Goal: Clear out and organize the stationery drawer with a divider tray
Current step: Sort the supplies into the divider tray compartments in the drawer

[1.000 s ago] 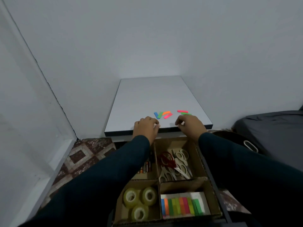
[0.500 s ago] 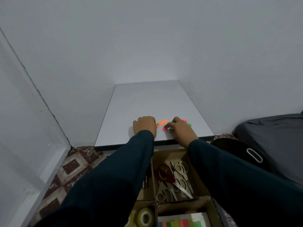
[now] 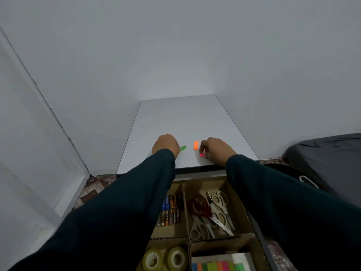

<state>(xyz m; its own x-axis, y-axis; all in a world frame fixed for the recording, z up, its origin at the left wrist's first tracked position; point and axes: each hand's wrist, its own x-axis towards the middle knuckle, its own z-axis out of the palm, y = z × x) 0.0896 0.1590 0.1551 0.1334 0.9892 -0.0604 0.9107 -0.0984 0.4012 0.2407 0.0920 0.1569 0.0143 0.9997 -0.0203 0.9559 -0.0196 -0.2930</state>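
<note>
In the head view, both hands are seen resting on the white table [image 3: 181, 118]. The left hand [image 3: 166, 144] is curled, with a green sticky tab [image 3: 183, 148] protruding at its fingers; whether it is gripped cannot be told. A pink tab [image 3: 201, 154] is pinched by the right hand [image 3: 215, 149], just beside an orange tab [image 3: 196, 145]. Below the table edge, the cardboard divider tray [image 3: 186, 208] is seen holding batteries [image 3: 170, 212], scissors [image 3: 212, 214], tape rolls [image 3: 165, 259] and a sheet of colored tabs [image 3: 216, 266].

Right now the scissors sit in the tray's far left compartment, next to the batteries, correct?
Not quite. In the head view the scissors lie in the far right compartment of the tray; the batteries are in the far left one, next to them.
</note>
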